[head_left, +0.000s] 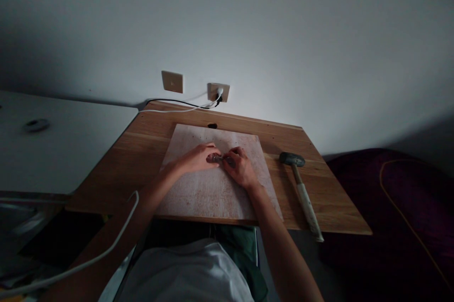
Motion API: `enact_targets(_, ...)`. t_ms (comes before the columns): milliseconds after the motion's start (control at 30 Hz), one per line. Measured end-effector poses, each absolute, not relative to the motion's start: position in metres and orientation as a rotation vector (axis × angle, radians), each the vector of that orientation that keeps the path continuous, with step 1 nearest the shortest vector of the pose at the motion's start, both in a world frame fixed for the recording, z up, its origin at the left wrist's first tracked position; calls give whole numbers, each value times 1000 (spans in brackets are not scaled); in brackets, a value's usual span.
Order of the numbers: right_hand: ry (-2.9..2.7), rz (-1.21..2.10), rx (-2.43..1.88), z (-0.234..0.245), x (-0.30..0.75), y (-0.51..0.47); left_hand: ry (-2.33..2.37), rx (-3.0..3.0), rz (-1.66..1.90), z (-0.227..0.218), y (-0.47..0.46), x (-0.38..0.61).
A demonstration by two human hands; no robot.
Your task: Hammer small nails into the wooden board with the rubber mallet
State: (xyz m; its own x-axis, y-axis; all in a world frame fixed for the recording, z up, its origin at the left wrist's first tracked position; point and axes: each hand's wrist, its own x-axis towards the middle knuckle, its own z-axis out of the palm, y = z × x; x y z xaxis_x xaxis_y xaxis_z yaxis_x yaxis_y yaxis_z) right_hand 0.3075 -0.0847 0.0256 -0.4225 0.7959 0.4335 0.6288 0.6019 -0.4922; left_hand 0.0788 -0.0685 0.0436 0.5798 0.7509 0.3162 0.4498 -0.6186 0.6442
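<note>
A pale, worn-looking board point(198, 198) lies flat on the wooden table. Above its middle, my left hand point(201, 157) and my right hand point(242, 169) meet, with the fingers of both curled inward. Between the fingertips is a small shiny grey piece point(217, 158), apparently metal; its kind is too small and dark to make out. Both hands seem to grip it, one at each end. To the right of the board rests a mallet point(292, 159) with a black head, its light-wrapped handle reaching past the table's front edge.
The wooden table point(336, 198) stands against a white wall. Cables run along its back edge to a wall socket point(213, 90). A white cord point(122, 233) curves over my left forearm. On the left is a white surface point(64, 151); on the right, dark purple fabric point(354, 184).
</note>
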Motion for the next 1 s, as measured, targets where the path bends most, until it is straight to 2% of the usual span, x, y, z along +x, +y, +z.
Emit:
enact_targets(667,-2240,317,-1063,29,306,-85,934,2231,778,42,-66,78)
enact_targets(1000,-2120,269,-1182,25,307,-84,943,2226,779,40,-67,80)
